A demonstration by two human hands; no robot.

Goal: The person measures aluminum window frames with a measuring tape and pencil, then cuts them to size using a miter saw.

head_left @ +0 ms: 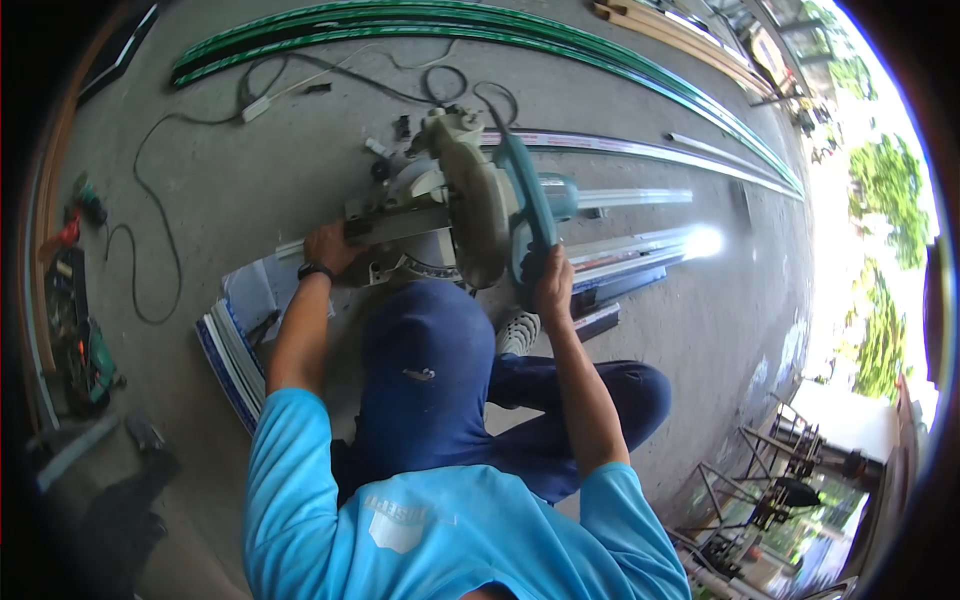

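Observation:
A mitre saw with a teal handle and motor stands on the floor in front of my knees. My right hand is wrapped round the lower end of its teal handle. At the saw's left side, my left hand presses a thin aluminium profile against the fence. The fingers are partly hidden, but they look curled over it. The blade guard covers most of the blade, so I cannot see where blade and profile meet.
Long green-wrapped profiles lie across the back. More profiles rest at the right, and a stack sits by my left arm. A black cable loops over the floor. Power tools lie far left; metal frames stand lower right.

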